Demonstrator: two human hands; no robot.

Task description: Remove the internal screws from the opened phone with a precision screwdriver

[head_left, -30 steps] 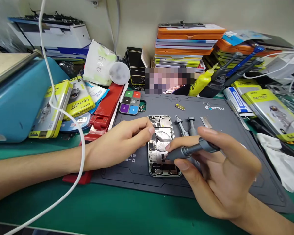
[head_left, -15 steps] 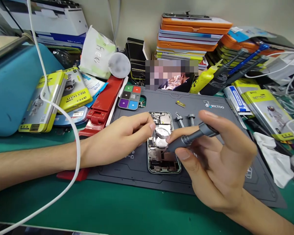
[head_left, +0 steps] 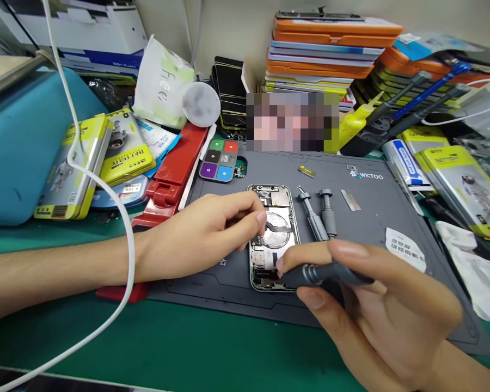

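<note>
An opened phone [head_left: 276,256] lies on the dark grey mat [head_left: 228,294], its inner parts and a round silvery coil showing. My left hand [head_left: 224,223] rests at the phone's left edge, thumb and forefinger pinched together; whatever is between them is too small to make out. In my right hand [head_left: 375,305] is a dark grey screwdriver [head_left: 326,274], held slanting over the lower right part of the phone. The screwdriver's tip is hidden by my fingers. Two more grey screwdrivers [head_left: 313,215] lie just right of the phone.
On the mat are a small yellow piece [head_left: 306,172], a white sticker [head_left: 405,249] and a coloured square tray [head_left: 218,159]. A red tool [head_left: 175,174] and battery boxes [head_left: 126,147] stand left. A white cable [head_left: 126,228] loops over my left forearm. A screen stands behind the mat.
My right hand with the screwdriver has moved down and right, from the phone's middle to its lower part, uncovering the coil and the two lying screwdrivers. The view has shifted slightly.
</note>
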